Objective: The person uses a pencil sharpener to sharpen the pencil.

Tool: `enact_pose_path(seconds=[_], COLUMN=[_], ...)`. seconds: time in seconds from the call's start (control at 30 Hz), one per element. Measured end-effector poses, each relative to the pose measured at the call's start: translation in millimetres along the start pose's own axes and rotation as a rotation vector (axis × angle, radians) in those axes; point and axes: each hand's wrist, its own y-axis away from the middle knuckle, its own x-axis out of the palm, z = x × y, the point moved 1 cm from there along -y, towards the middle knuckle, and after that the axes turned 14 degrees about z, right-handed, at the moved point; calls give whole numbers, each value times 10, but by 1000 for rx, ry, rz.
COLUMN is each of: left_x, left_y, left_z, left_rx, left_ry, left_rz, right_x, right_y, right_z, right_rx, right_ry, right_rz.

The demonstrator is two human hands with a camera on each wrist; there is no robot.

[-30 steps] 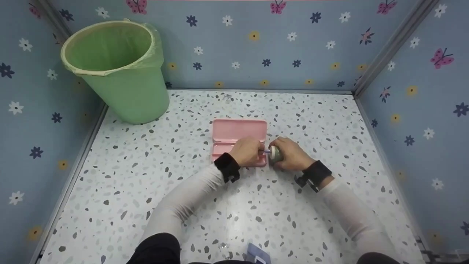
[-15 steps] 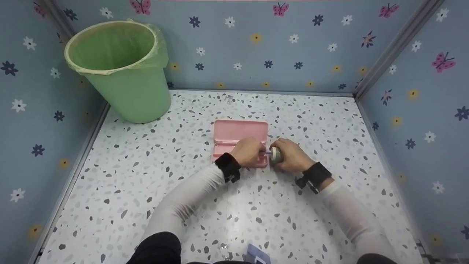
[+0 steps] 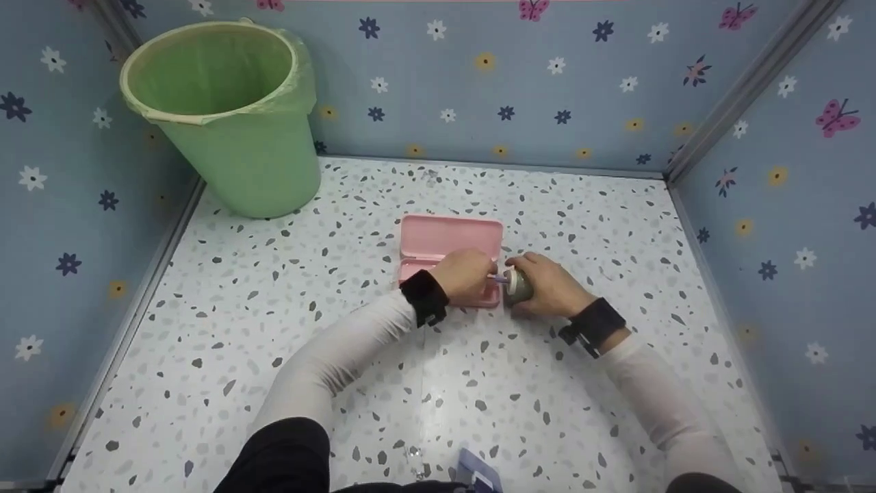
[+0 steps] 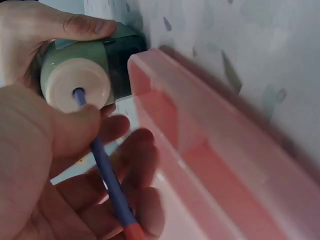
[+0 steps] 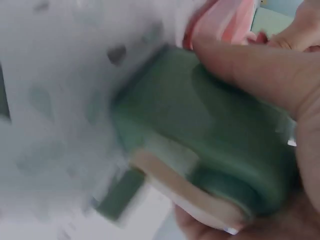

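On the surface (image 3: 383, 376), well apart from its far edge, just beside the open case (image 3: 450, 234), the right hand (image 3: 549, 284) curls around the sharpener (image 3: 521, 286), probably to keep it steady, because the left hand (image 3: 464, 274), half closed, pinches the pencil (image 4: 107, 172) inserted into that sharpener.

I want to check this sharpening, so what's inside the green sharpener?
The pencil goes into the pale round face of the green sharpener. Its inner end and any shavings can't be seen, because the sharpener itself covers them.
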Motion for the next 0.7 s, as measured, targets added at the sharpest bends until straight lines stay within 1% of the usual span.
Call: enact_pose_path(seconds=[0.07,0.17,0.23,0.3,0.37,0.47,0.57,0.63,0.7], left_x=[-84,-188,-234,-249,-229,-133,-7,61,101], left_y=[2,-25,-100,-203,-319,-469,-564,-605,-636], left_z=[-34,-129,-212,-300,-379,-455,-489,-503,-516], left_rx=[6,17,34,51,58,48,19,7,0], left_ry=[-25,-28,-60,-98,-130,-136,-107,-102,-101], left_rz=[-23,-63,-76,-70,-52,-13,23,35,33], right_x=[-91,-229,-286,-300,-278,-203,-134,-114,-117], right_y=[73,214,286,329,343,340,341,354,378], right_z=[-26,-115,-193,-262,-309,-331,-313,-293,-274], right_rx=[19,82,131,170,189,192,192,188,191], right_ry=[27,35,37,27,12,-31,-60,-64,-53], right_rz=[-2,12,29,67,107,152,171,181,197])
